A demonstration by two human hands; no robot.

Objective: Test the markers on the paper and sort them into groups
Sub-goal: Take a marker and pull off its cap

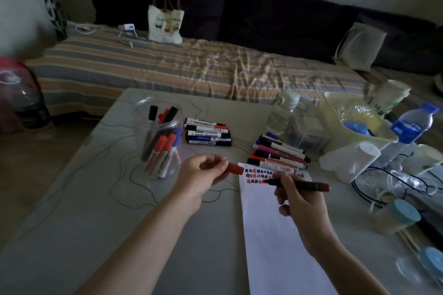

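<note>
My right hand (300, 201) grips a dark red marker (304, 185), its tip touching the white paper (278, 242) beside rows of red, blue and black test marks. My left hand (202, 176) pinches the marker's red cap (235, 169) just left of the paper's top corner. A clear plastic cup (157, 137) at the left holds several markers. One pile of markers (208, 135) lies behind my left hand. A second pile of markers (279, 152) lies just above the paper.
Water bottles (281, 112) (413, 124), a pale yellow container (359, 122), white cups, jars with blue lids (398, 217) and black cables crowd the table's right side. A striped mattress (167, 67) with a tote bag (165, 23) lies beyond the table.
</note>
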